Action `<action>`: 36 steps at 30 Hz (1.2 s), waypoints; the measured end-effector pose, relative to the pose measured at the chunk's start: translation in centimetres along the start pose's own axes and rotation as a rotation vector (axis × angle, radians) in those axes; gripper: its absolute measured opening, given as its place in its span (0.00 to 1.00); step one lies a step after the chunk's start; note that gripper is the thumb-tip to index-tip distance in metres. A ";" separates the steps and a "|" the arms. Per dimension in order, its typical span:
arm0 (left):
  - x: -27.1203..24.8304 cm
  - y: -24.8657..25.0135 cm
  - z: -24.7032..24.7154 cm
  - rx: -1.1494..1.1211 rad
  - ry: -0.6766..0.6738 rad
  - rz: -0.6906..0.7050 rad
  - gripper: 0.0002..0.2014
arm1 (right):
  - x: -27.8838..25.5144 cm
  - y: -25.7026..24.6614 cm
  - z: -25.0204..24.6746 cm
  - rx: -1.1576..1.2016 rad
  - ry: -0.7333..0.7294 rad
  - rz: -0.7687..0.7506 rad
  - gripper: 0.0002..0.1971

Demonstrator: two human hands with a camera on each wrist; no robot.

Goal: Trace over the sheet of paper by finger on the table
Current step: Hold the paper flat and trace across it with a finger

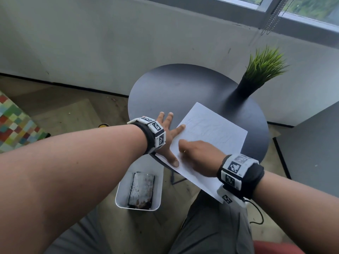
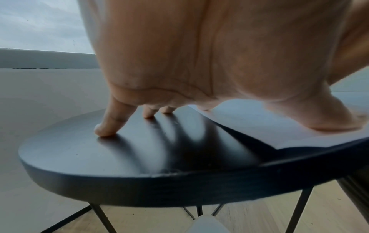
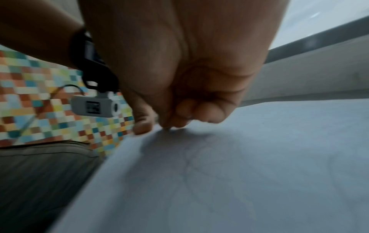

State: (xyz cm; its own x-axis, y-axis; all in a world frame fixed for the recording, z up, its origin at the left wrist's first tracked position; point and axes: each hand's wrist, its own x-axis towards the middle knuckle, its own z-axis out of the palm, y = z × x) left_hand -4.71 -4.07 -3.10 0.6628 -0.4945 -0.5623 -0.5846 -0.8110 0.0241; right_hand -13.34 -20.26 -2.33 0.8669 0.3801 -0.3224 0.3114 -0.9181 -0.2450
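Note:
A white sheet of paper (image 1: 211, 129) with a faint pencil drawing lies tilted on the round dark table (image 1: 174, 88), and its near corner overhangs the edge. My left hand (image 1: 168, 132) lies flat and spread. Its thumb and index finger press the sheet's left edge, while the other fingers (image 2: 107, 124) rest on the bare table (image 2: 99, 154). My right hand (image 1: 200, 154) sits on the paper (image 3: 259, 157) with its fingers curled in. Its index fingertip (image 1: 180, 142) touches the sheet near the left edge.
A black vase of green grass (image 1: 262, 70) stands at the table's far right, close to the sheet's far corner. On the floor below the table's near edge is a white bin (image 1: 121, 197). A colourful checkered cushion (image 1: 14, 123) lies at far left.

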 end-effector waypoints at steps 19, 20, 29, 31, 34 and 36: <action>0.2 0.0 0.3 0.005 0.016 0.001 0.71 | 2.0 -1.0 -0.2 0.107 0.118 0.090 0.09; 0.2 0.0 0.3 0.008 0.018 0.003 0.71 | 1.6 -1.3 -0.1 0.120 0.057 0.005 0.07; 0.0 0.6 -0.2 0.031 0.022 0.031 0.71 | 1.3 5.3 -1.1 0.112 0.133 0.405 0.08; 0.3 0.9 -0.5 0.095 0.054 0.107 0.69 | 1.5 5.2 -1.4 0.161 0.141 0.418 0.07; 0.6 0.6 -0.2 0.135 0.046 0.176 0.65 | 1.6 5.1 -1.6 0.134 0.143 0.424 0.08; 0.5 0.3 0.2 0.109 0.032 0.153 0.63 | 1.1 3.9 -1.3 0.037 0.129 0.328 0.07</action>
State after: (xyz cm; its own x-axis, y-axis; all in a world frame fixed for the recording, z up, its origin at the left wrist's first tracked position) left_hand -4.70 -4.47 -3.54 0.5757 -0.6208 -0.5322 -0.7259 -0.6876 0.0168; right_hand -10.65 -23.56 -2.41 0.9612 0.0466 -0.2720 -0.0036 -0.9835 -0.1810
